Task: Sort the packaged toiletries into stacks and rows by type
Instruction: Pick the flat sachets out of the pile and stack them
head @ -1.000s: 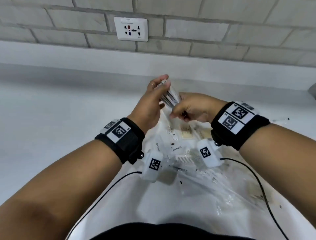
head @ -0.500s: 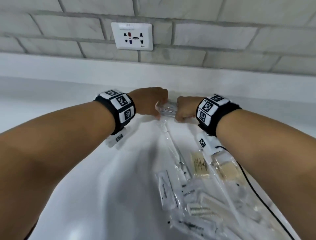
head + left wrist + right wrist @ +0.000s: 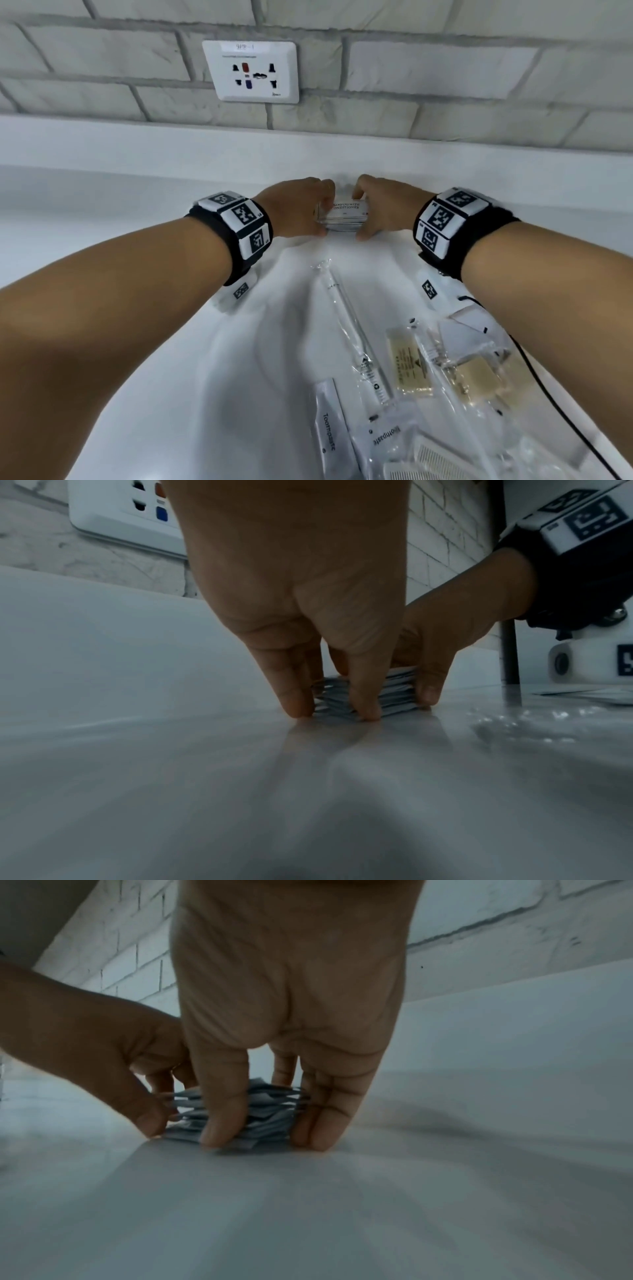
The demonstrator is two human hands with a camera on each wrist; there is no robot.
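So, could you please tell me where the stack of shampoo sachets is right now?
In the head view the stack of shampoo sachets sits on the counter's far edge, below the wall socket, held between the left hand and right hand.

A sachet stack (image 3: 343, 216) sits on the counter (image 3: 137, 342) between both hands, loose packets (image 3: 411, 370) nearer.

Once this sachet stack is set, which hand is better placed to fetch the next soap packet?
Right, probably. Both hands hold the shampoo sachet stack at the counter's back, but the soap packets lie under the right forearm; the left would have to cross over.
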